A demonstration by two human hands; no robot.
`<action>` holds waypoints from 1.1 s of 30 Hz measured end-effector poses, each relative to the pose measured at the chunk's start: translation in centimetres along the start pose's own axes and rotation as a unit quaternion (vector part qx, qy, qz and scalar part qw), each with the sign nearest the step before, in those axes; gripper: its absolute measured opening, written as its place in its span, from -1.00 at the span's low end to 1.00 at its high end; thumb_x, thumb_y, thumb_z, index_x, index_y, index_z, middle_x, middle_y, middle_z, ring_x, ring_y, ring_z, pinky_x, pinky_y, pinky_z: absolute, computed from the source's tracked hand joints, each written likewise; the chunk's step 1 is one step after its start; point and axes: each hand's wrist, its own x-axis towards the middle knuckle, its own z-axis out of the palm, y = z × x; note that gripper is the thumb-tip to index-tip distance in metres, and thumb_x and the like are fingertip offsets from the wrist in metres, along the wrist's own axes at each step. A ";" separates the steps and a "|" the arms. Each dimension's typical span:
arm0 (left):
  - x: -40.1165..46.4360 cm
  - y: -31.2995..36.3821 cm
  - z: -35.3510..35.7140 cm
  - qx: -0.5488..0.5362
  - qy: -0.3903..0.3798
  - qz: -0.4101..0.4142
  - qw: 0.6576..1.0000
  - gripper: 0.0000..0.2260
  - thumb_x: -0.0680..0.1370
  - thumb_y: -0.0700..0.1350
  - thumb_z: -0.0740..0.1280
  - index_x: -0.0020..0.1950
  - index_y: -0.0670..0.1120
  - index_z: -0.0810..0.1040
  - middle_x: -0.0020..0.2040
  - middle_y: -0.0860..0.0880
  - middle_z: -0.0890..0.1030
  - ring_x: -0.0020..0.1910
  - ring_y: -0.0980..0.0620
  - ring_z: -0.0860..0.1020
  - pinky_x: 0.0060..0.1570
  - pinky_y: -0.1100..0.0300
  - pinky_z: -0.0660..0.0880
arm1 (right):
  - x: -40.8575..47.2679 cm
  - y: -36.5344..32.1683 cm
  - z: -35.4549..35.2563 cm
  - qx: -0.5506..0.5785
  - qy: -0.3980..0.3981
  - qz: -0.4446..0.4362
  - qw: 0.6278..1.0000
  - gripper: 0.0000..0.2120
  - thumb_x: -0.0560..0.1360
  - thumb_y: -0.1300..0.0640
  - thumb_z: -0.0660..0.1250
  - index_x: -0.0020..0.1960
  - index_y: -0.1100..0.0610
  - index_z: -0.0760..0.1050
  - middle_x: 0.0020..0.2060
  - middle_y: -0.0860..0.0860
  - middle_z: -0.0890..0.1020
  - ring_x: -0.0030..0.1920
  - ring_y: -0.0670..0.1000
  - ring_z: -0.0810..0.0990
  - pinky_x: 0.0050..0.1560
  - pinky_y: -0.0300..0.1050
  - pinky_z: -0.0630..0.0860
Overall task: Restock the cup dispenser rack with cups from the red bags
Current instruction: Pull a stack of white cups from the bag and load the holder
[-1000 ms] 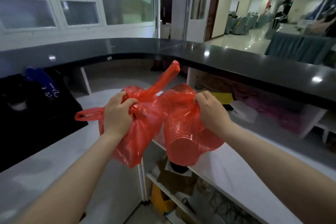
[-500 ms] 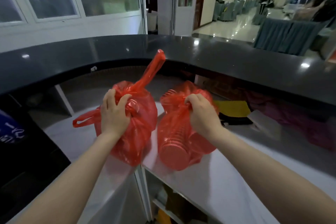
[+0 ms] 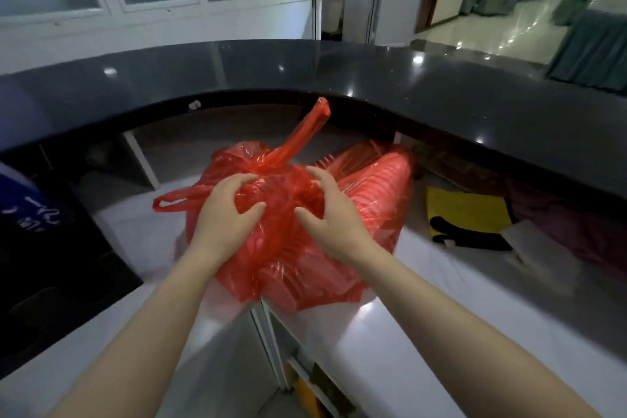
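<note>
Two red bags (image 3: 281,248) lie together on the white desk (image 3: 441,332), and where one ends and the other begins is hard to see. Ribbed cups (image 3: 376,187) show dimly through the plastic. Left hand (image 3: 225,214) and right hand (image 3: 330,214) rest on top, fingers spread and bent, touching the plastic, not clearly gripping.

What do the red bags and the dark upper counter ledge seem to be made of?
Red bags: thin translucent plastic film, glossy and crinkled; the ribs of stacked cups show through. Dark counter ledge: polished stone or a stone-look laminate, judging by its sharp mirrored ceiling-light spots; which one cannot be told.
</note>
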 end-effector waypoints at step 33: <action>-4.9 6.5 8.2 -0.181 0.116 -0.136 0.967 -0.73 0.45 -0.40 0.36 -0.07 -0.03 0.51 -0.17 0.06 0.62 -0.11 0.20 0.61 -0.12 0.44 0.47 | 2.0 4.4 -6.5 -0.095 -0.096 -0.064 0.989 -0.91 0.47 0.18 0.40 -0.06 0.02 0.56 -0.12 -0.12 0.58 -0.05 -0.10 0.52 0.01 -0.20 0.42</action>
